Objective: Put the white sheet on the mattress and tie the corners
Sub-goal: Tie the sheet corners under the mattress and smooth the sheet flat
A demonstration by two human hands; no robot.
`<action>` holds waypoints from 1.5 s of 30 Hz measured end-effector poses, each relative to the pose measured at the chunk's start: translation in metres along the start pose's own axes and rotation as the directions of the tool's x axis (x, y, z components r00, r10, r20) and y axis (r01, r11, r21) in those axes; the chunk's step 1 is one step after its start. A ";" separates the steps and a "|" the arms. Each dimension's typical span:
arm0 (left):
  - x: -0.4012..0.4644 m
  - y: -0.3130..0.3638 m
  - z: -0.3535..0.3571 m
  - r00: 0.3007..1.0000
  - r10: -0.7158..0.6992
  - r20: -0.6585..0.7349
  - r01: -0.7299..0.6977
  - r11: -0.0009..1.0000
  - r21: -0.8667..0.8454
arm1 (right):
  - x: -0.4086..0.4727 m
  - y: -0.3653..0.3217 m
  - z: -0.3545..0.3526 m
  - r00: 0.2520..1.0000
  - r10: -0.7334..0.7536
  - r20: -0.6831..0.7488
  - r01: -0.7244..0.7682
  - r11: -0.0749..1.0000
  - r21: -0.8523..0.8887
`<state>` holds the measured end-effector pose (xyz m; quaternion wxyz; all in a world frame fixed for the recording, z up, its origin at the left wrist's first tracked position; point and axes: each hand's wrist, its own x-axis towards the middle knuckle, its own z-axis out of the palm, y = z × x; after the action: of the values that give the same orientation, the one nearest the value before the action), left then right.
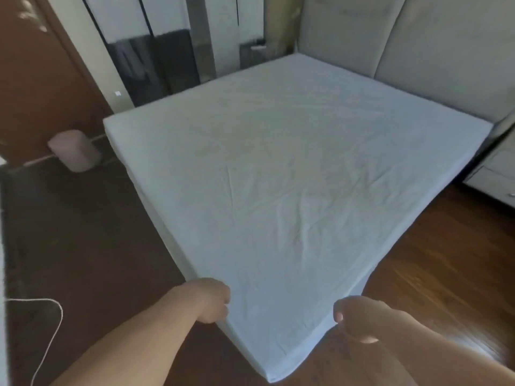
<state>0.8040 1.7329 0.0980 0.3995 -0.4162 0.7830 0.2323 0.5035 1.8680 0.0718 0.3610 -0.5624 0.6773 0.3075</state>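
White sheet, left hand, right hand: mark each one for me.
white sheet [278,162], head view, wrinkled top surface.
left hand [211,300], head view, back of the hand.
right hand [359,316], head view, curled fingers at the sheet's edge.

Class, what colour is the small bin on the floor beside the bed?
Pale pink bin, seen in the head view.

One white sheet [278,168], one mattress [156,207], two hands: left hand [211,300], right hand [359,319]; one bin [75,150].
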 end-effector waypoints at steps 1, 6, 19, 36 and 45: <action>-0.029 -0.005 -0.034 0.999 -0.006 -0.040 0.007 1.000 0.011 | -0.030 -0.001 -0.036 0.997 0.014 -0.073 -0.012 1.000 0.026; -0.140 -0.016 -0.157 0.958 0.009 -0.288 0.008 0.998 0.056 | -0.144 -0.003 -0.161 0.897 0.076 -0.435 -0.004 0.987 0.163; -0.216 -0.002 -0.214 0.918 0.082 -0.388 0.009 0.974 0.227 | -0.202 -0.015 -0.184 0.825 0.013 -0.566 0.213 0.919 0.332; 0.098 -0.205 -0.183 0.949 0.312 0.039 -0.295 0.842 0.452 | 0.094 -0.251 -0.096 0.953 0.303 -0.015 -0.171 0.575 0.800; 0.251 -0.257 -0.170 0.902 0.427 0.055 -0.389 0.753 0.531 | 0.229 -0.340 -0.103 0.850 0.526 0.033 -0.279 0.396 0.875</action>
<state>0.8619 1.3575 -0.0181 0.4106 -0.1164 0.9013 0.0739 0.7994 1.5991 -0.0659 0.4155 -0.1601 0.8932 -0.0621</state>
